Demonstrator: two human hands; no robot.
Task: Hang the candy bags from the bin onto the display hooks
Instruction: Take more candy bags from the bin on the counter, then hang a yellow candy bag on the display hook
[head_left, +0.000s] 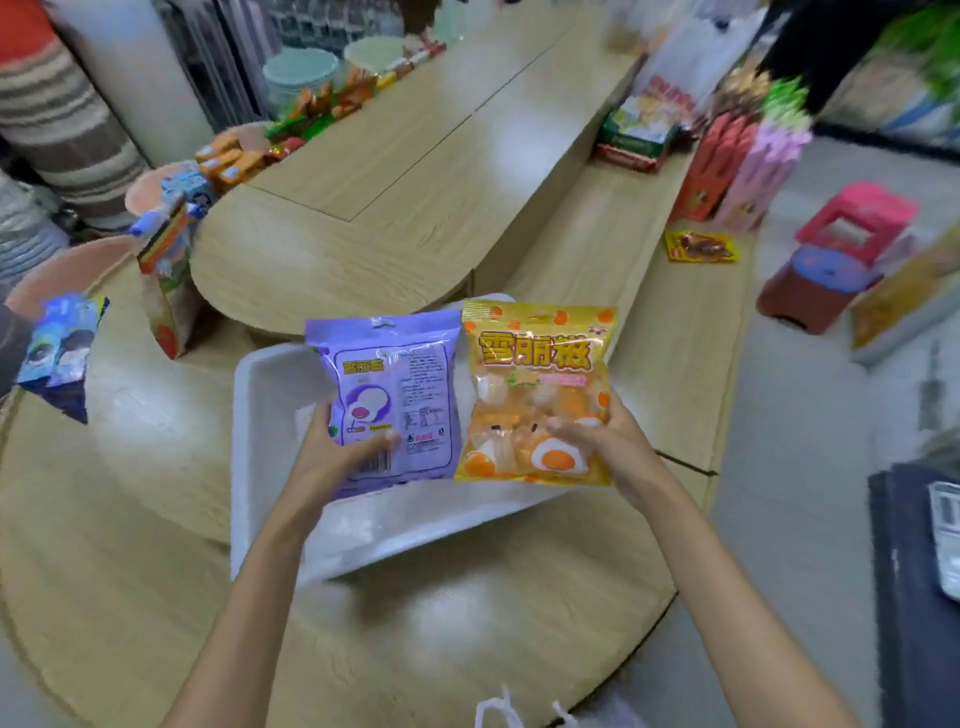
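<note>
The left hand (332, 447) grips a purple candy bag (395, 395) by its lower left corner, thumb lying across the printed back panel and the other fingers hidden behind the pack. The right hand (597, 441) pinches an orange candy bag (535, 395) at its lower right edge, fingertips (558, 425) spread over the clear front window. The two bags are held upright, side by side, their inner edges touching or nearly so; blur makes that hard to settle.

Below and behind both sets of fingers sits the white bin (260, 415), tilted, its near rim jutting toward the person and its left wall bare. It rests on a pale wooden counter (130, 493), whose curved edge runs just outside the right forearm. Beyond the fingertips a raised wooden tier (395, 182) lies mostly bare, with snack packs (228, 161) crowding only its left edge. Right of the right hand the counter drops off to open floor (779, 415).
</note>
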